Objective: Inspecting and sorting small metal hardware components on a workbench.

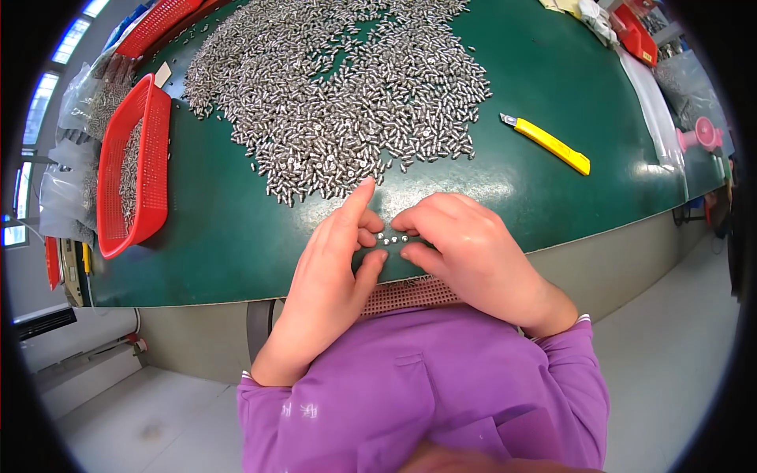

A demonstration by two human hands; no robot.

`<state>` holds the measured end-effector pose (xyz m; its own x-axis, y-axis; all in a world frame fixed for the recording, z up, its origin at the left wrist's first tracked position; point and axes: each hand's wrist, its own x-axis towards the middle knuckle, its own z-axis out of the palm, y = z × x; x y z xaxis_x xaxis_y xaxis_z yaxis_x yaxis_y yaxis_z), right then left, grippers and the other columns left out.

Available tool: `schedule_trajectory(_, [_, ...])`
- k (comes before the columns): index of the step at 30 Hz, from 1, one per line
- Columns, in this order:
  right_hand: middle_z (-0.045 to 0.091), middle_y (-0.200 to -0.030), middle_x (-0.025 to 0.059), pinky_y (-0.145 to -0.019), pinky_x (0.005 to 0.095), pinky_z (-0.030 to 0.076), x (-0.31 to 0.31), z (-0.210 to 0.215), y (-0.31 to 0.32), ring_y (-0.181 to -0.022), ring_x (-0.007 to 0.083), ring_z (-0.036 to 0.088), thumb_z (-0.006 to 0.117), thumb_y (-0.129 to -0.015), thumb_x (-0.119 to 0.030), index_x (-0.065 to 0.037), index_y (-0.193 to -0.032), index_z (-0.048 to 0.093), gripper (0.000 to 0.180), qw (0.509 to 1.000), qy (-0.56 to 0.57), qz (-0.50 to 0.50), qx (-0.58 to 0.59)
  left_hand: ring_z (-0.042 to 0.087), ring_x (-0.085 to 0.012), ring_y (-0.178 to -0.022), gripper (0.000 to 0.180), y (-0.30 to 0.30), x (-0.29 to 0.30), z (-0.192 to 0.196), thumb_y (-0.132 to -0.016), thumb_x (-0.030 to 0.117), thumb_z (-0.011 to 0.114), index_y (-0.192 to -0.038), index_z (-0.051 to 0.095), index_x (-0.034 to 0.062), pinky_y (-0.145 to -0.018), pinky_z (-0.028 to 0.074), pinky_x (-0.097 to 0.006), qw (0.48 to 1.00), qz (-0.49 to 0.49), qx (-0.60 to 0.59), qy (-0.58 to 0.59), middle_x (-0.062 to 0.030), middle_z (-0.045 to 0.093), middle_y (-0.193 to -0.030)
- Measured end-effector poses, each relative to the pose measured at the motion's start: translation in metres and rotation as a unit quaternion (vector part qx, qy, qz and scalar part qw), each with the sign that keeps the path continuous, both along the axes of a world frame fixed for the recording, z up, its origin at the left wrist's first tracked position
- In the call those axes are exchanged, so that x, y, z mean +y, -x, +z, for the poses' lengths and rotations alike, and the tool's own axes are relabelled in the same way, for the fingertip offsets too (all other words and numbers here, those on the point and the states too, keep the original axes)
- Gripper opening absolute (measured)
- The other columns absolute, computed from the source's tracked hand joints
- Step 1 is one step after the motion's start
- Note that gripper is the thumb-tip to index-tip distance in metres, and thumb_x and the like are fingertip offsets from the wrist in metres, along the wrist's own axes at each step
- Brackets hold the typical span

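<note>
Several small shiny metal pieces [394, 240] stand close together on the green table near its front edge, between my two hands. My left hand [330, 251] rests beside them on the left, index finger stretched forward and thumb held apart from the curled fingers. From the right, my right hand [465, 243] reaches in, its bent fingers and thumb spaced apart around the pieces and its fingertips next to them. Neither hand shows anything gripped. Beyond my fingers spreads a large pile of small pointed metal pieces [339, 102].
A red plastic basket [162, 169] with more metal pieces stands on the left, near clear plastic bags [67, 189]. To the right lies a yellow utility knife [552, 146]. A pink mesh basket [410, 298] sits below the table edge at my lap. A pink object [702, 135] stands far right.
</note>
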<state>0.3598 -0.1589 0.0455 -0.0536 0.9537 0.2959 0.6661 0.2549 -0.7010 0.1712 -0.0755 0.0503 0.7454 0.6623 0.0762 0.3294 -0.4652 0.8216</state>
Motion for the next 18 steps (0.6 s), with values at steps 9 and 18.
schedule_trajectory(9, [0.062,-0.089,0.0086,-0.077,0.0406,0.051,-0.001,-0.002,0.008,-0.086,0.0295,0.062,0.077,-0.077,-0.007,-0.005,-0.099,0.066,0.025,0.999,-0.005,-0.038,-0.032,0.06,-0.0234,-0.086,0.081,-0.001,-0.003,-0.008,-0.079,-0.012,0.068,-0.152,0.039,0.005,-0.08,0.052,-0.037,0.999,0.003,-0.008,-0.042,-0.007,0.062,-0.098])
schedule_trajectory(18, [0.062,-0.088,0.0078,-0.076,0.041,0.052,-0.029,0.009,0.0,-0.085,0.0294,0.063,0.077,-0.078,-0.011,-0.007,-0.095,0.068,0.021,0.997,0.066,0.027,-0.016,0.062,-0.0209,-0.084,0.08,0.01,-0.018,0.011,-0.078,-0.009,0.073,-0.15,0.042,0.0056,-0.082,0.053,-0.033,0.995,-0.086,0.039,0.018,-0.0069,0.064,-0.097])
